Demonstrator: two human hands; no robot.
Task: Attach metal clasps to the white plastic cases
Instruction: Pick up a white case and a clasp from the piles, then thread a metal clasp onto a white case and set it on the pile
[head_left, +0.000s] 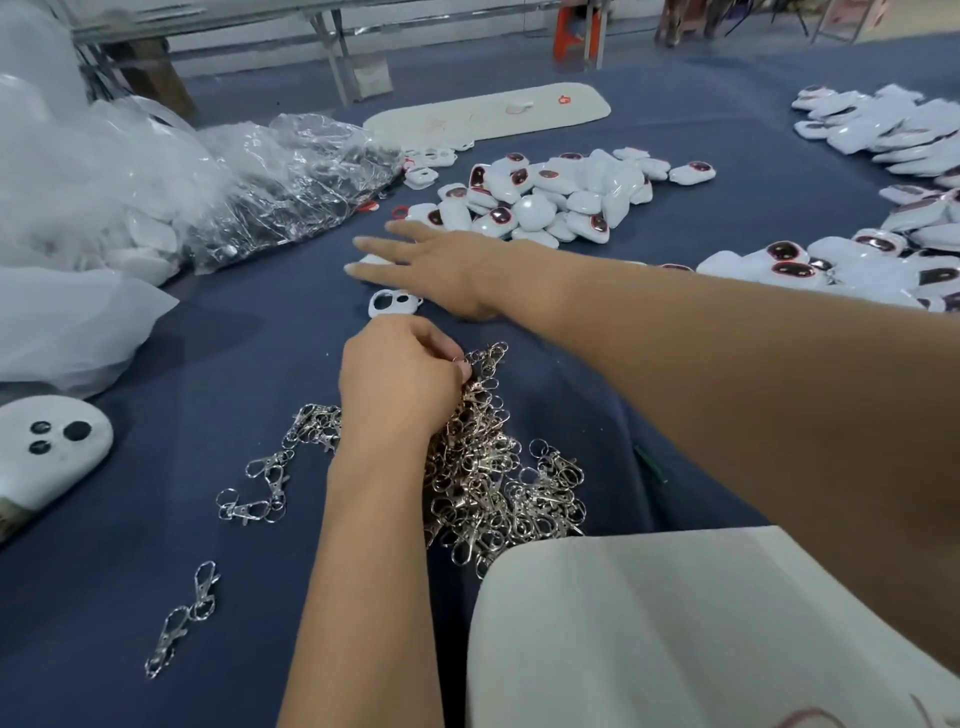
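Note:
A heap of metal clasps (493, 467) lies on the blue cloth in front of me. My left hand (400, 374) has its fingers curled into the top of the heap and pinches a clasp. My right hand (431, 260) stretches forward and left with straight fingers, its fingertips over a flat white piece (371, 259) on the cloth. A single white plastic case (392, 302) with two holes lies just below that hand. A pile of white cases (561, 197) lies beyond it.
Clear plastic bags (291, 187) with dark parts lie at the left, beside white bags (78, 197). More white cases are heaped at the right (857, 270) and far right (883, 124). Loose clasps (254, 488) lie scattered left. A white board (488, 117) lies at the back.

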